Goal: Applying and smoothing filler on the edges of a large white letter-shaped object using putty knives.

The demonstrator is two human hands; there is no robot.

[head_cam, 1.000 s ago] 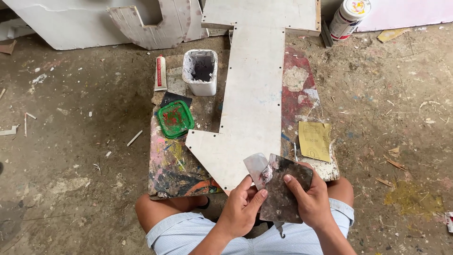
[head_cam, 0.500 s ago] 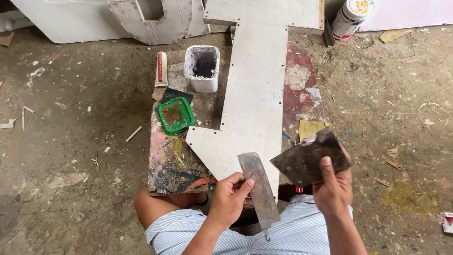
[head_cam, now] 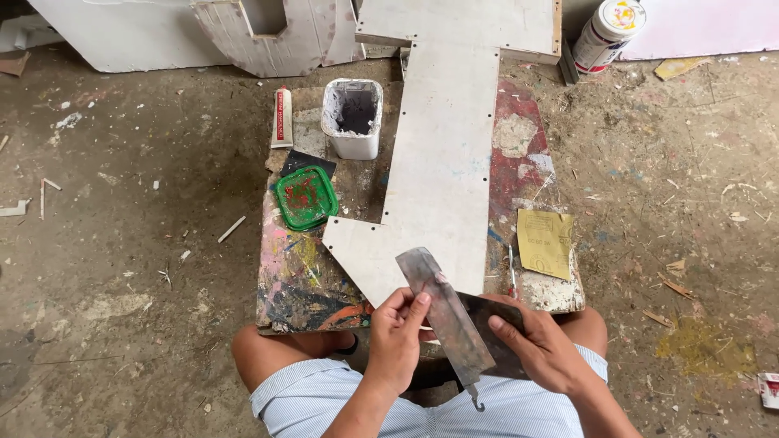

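Note:
My left hand point(head_cam: 399, 337) grips a long, narrow metal scraper blade point(head_cam: 442, 308) that slants from upper left to lower right, its hooked end over my lap. My right hand point(head_cam: 542, 345) holds a dark flat metal plate point(head_cam: 487, 318) that lies just beneath the blade and is mostly hidden by it. Both hands are over the near edge of a paint-stained board point(head_cam: 304, 276). On the board lies a large white arrow-shaped panel point(head_cam: 442, 170), its lower tip right by the blade.
A green square lid point(head_cam: 305, 197), a white tub of putty point(head_cam: 352, 118) and a tube point(head_cam: 281, 118) sit on the board's left. A sheet of yellow sandpaper point(head_cam: 545, 242) lies at its right. A spray can point(head_cam: 605, 32) and white panels point(head_cam: 268, 36) stand behind.
My right hand has come down from its raised spot at the right, bringing the dark plate under the scraper blade. The blade has stayed in my left hand.

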